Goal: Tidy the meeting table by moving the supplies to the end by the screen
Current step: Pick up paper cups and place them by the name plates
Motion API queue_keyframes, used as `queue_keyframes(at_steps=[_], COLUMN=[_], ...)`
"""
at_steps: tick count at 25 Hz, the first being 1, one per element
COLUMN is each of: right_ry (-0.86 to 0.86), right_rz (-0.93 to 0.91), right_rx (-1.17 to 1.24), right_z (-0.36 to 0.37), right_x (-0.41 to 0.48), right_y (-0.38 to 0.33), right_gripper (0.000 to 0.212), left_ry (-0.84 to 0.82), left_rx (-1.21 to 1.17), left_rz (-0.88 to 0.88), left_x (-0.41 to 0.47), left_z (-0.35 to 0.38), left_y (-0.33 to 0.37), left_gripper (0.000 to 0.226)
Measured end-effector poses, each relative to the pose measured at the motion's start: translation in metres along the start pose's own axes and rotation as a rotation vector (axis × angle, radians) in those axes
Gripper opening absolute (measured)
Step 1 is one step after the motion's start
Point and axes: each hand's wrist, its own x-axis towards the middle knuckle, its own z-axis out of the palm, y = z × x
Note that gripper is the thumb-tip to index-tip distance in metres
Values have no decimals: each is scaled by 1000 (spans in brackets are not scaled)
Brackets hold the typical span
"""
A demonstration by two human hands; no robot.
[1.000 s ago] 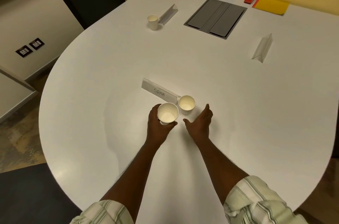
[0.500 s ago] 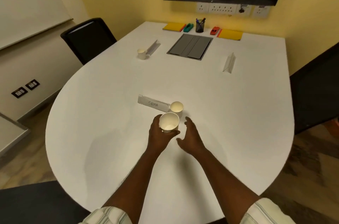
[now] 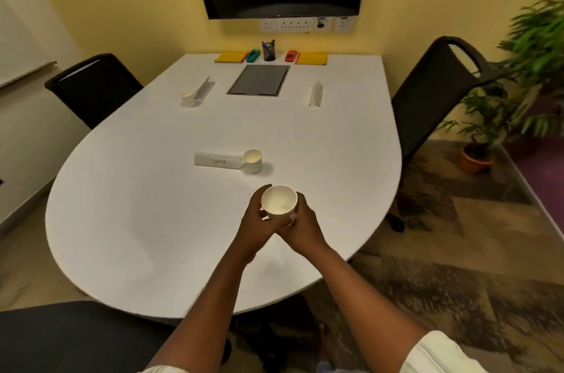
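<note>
Paper cup's (image 3: 279,201) base behind fingers (image 3: 263,214)

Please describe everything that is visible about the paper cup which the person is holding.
The held paper cup is small, white and plain, with a rolled rim and what looks like thin paper walls. It is upright, mouth open toward the camera, and appears empty. The left hand and right hand both wrap its lower part from either side, so the base is hidden. It is lifted above the near part of the white table, apart from the other cup by the name card.
</note>
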Motion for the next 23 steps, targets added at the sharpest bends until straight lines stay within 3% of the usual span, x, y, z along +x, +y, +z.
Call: queue_keyframes(at_steps=[4, 12, 16, 23], right_ry=[96, 194, 209, 231], right_rz=[41, 47, -20, -64], right_rx=[0, -22, -86, -166], right_z=[-43, -171, -237, -387], right_x=[-36, -87, -106, -121], right_y=[-9, 2, 7, 39], right_gripper=[75, 78, 72, 77], left_ry=[29, 65, 290, 269], left_rx=[-33, -106, -315, -267], left_rz=[1, -1, -146, -158], left_x=[-29, -56, -57, -59], left_z=[43, 172, 240, 387], left_y=[26, 65, 87, 114], left_gripper=[54, 39, 47, 42])
